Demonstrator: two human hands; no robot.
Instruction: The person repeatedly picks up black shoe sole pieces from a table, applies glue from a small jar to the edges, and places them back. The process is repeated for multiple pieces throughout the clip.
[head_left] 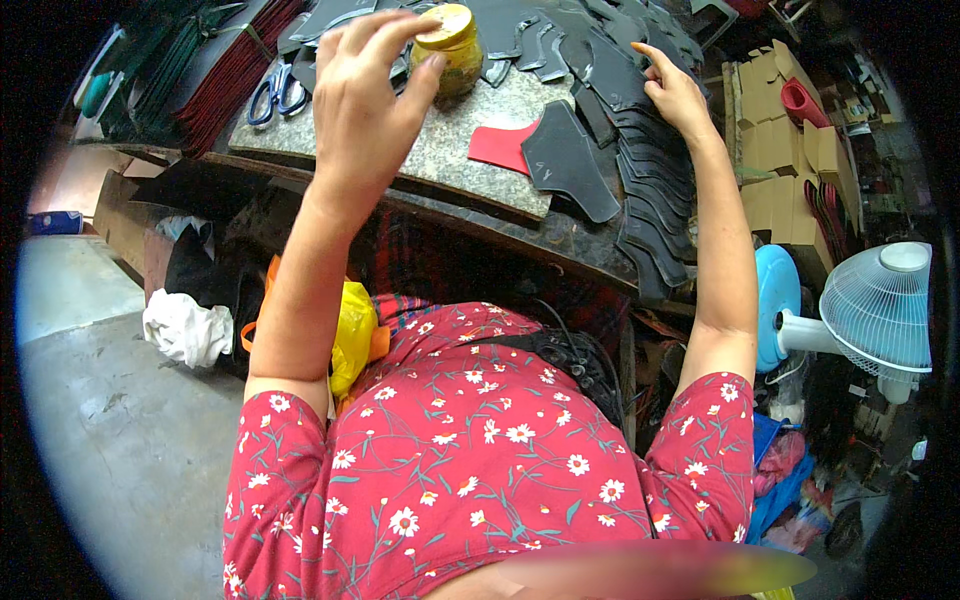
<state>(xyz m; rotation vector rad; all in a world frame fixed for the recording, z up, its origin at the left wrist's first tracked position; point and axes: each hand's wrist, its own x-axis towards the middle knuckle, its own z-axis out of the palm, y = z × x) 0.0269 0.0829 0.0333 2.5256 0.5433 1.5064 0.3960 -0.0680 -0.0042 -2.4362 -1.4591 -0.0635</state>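
Observation:
My left hand is raised at the table's near side, fingers curved and apart from the thumb. Its fingertips overlap the yellow top of a jar; whether they touch it I cannot tell. The jar stands on a speckled grey board. My right hand hovers by a row of overlapping black cut pieces, index finger stretched out with a yellowish-orange tip, the others partly curled. On the board's right part, a black cut piece partly covers a red one.
Blue-handled scissors lie at the board's left, beside stacked dark red-edged sheets. More black pieces cover the table's far side. Right of the table are cardboard boxes and a fan. A yellow bag hangs below the table edge.

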